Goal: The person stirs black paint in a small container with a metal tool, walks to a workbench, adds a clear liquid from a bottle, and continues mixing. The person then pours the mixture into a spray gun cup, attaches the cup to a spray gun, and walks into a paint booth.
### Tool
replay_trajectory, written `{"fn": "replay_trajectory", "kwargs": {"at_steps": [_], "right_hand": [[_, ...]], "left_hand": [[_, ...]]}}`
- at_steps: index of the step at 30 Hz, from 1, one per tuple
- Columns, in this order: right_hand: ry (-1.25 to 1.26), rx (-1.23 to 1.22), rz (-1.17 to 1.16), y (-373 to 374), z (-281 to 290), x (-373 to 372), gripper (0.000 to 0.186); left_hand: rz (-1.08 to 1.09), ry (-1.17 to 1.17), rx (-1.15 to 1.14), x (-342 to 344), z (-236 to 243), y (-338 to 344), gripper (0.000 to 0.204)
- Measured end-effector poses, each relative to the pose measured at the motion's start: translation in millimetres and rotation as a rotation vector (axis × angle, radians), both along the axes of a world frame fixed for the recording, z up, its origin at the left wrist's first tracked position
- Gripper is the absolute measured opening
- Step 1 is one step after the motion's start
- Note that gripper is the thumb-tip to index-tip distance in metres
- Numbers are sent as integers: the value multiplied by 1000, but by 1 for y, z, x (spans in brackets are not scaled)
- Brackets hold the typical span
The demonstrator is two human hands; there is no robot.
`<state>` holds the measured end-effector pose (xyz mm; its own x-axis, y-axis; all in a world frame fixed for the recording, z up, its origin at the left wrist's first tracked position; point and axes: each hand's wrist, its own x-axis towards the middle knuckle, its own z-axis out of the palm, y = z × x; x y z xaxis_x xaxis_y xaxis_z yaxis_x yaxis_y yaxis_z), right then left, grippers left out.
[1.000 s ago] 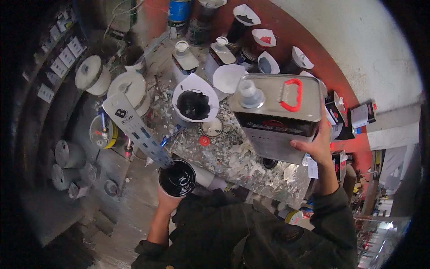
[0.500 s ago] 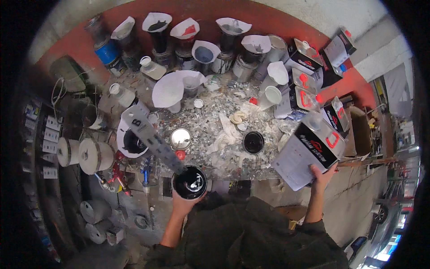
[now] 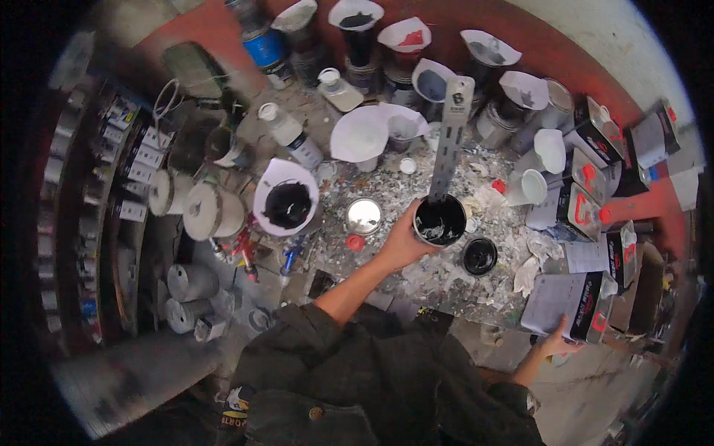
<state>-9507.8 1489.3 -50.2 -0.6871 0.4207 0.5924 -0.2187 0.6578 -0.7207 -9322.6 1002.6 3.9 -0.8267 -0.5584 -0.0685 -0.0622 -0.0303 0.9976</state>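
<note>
My left hand (image 3: pixel 405 241) grips a cup of glossy black paint (image 3: pixel 439 223) out over the bench, a long flat measuring stick (image 3: pixel 451 126) standing in it. At lower right my right hand (image 3: pixel 558 342) is closed on a rectangular metal can (image 3: pixel 561 301) with a black-and-white label and red handle, tilted near the bench's front edge. Just right of the cup lies a dark round lid or tin (image 3: pixel 479 256). To its left are a shiny lid (image 3: pixel 363 216), a red cap (image 3: pixel 355 242) and a paper funnel with black residue (image 3: pixel 285 196).
The paint-spattered bench (image 3: pixel 439 286) holds several funnel-topped tins (image 3: pixel 357 33) at the back, plastic bottles (image 3: pixel 288 136) and rectangular cans (image 3: pixel 591 137) at the right. Spray guns (image 3: pixel 286 256) hang at its front-left edge. Shelving (image 3: pixel 134 178) and pails (image 3: pixel 212 210) stand left.
My left hand has moved forward and right over the bench with the cup and stick. My right hand has carried the can right and down, and it is more tilted. The view has swung too.
</note>
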Motion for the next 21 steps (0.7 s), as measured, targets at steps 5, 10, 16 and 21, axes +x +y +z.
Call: {"fn": "replay_trajectory", "kwargs": {"at_steps": [5,10,16,21], "right_hand": [[-208,291,-173,11,-15,9,106],[-15,77,-21,-51,86,36,76],[-38,-17,579,-210,166,12,37],[-495,-1,1184,-375,135,-76,47]], "left_hand": [[-49,-22,-38,-46,-28,-15,90],[-107,-8,-15,-85,-29,-37,84],[-271,29,-13,-131,-53,-69,86],[-467,-18,163,-170,-47,-79,89]]}}
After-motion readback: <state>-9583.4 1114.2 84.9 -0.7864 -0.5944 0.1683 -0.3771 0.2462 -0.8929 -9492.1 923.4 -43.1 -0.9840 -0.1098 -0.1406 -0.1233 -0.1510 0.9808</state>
